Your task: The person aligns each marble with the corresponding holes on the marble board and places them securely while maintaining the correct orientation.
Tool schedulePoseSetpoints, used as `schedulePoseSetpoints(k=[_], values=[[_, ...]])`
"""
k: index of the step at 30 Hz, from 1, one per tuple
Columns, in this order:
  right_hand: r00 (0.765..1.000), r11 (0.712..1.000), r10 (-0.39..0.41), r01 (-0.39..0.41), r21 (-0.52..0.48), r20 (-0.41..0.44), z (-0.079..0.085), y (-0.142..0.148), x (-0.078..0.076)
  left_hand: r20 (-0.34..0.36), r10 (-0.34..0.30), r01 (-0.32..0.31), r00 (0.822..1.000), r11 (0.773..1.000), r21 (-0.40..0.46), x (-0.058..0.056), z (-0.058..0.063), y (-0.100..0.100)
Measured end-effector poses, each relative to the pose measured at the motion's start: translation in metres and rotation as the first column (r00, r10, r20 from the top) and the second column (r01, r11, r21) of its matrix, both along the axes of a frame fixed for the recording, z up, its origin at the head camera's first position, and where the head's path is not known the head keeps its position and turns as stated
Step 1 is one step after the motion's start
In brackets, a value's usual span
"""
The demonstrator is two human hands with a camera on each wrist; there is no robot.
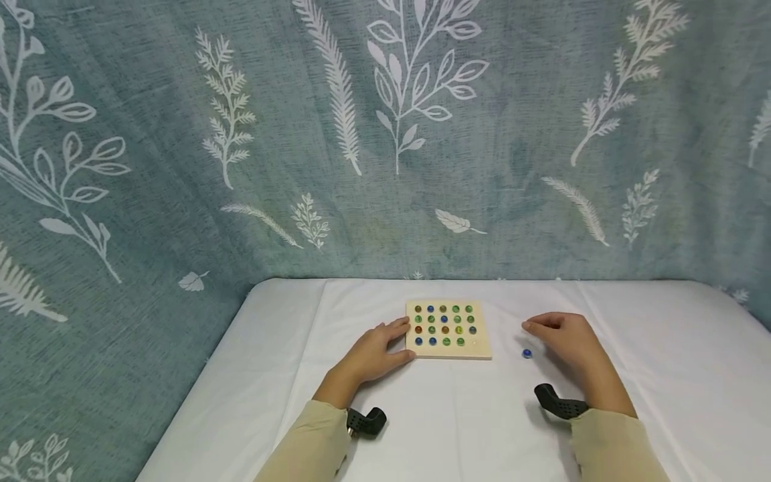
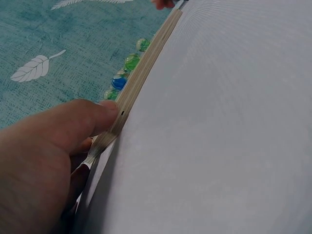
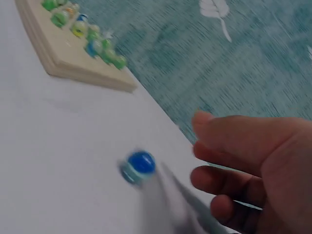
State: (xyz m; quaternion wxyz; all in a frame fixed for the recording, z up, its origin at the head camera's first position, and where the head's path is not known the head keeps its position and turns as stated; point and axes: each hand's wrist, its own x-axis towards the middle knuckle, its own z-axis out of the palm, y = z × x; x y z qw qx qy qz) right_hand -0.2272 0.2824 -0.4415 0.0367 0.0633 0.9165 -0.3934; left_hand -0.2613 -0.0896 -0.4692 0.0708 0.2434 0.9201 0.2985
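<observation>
A pale wooden board (image 1: 465, 356) with rows of coloured glass marbles lies on the white cloth; a bare spot shows at its front right corner. My left hand (image 1: 375, 351) rests against its left side, fingers at the left edge and thumb (image 2: 108, 115) touching the board near the front corner. Right of the board, a blue marble (image 1: 527, 353) lies by itself on the cloth. Over it hovers my right hand (image 1: 566, 338), fingers loosely bent, thumb and index tips close together. Between those tips nothing is visible. In the right wrist view the marble (image 3: 142, 162) is below and apart from the fingers.
A white cloth (image 1: 494, 415) covers the table. Behind and to the left hangs a green-blue curtain (image 1: 512, 167) with white leaf prints. Each wrist wears a black camera band, such as the right one (image 1: 560, 404).
</observation>
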Motion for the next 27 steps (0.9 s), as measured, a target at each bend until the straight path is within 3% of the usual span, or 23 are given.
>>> schedulePoseSetpoints(k=[6, 14, 27], values=[[0.994, 0.997, 0.064, -0.061, -0.040, 0.084, -0.002, 0.019, 0.003, 0.016, 0.012, -0.012, 1.000, 1.000, 0.018, 0.001, -0.001, -0.001], [0.977, 0.980, 0.190, -0.182, -0.076, 0.102, -0.006, 0.022, 0.006, 0.016, 0.002, -0.003, 1.000, 1.000, 0.023, 0.001, 0.001, 0.000], [0.977, 0.977, 0.215, -0.215, -0.002, 0.020, -0.011, 0.008, 0.011, 0.020, 0.020, -0.020, 1.000, 1.000, 0.022, -0.001, -0.002, -0.002]])
